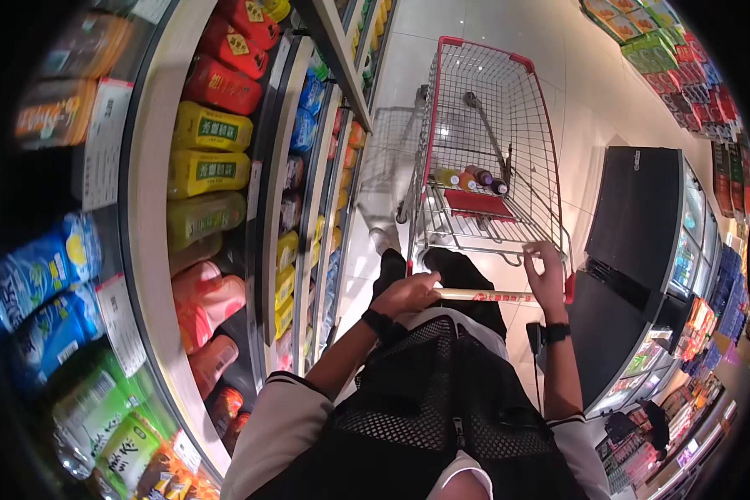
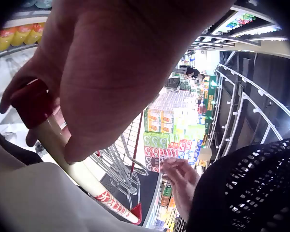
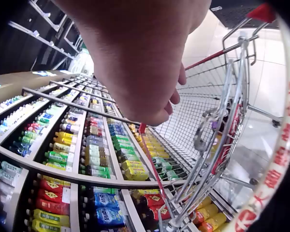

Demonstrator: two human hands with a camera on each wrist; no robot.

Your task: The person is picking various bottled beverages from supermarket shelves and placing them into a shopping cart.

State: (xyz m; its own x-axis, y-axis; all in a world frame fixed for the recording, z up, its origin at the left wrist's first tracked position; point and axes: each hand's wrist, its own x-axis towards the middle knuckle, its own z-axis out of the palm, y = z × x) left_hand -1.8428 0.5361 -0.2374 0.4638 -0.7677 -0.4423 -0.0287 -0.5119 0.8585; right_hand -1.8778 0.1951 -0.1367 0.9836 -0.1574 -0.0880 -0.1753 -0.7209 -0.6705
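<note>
A shopping cart [image 1: 496, 108] stands in front of the person, its pale handle [image 1: 467, 294] crossing at waist height. The left hand [image 1: 412, 294] grips the handle near its left end; in the left wrist view the left hand [image 2: 106, 72] has its fingers round the bar by the red end piece [image 2: 35, 104]. Beside the handle's right end, the right hand [image 1: 546, 279] is raised off the bar with loosely bent fingers and nothing visible in it. Several bottles [image 1: 472, 181] lie in the cart near a red panel [image 1: 479, 204].
Shelves of bottled drinks [image 1: 212, 171] line the left side. A dark cooler cabinet [image 1: 637, 212] stands on the right, with stacked cartons [image 1: 654, 58] beyond it. Pale floor tiles [image 1: 408, 25] show around the cart. People [image 2: 191, 72] are visible in the distance.
</note>
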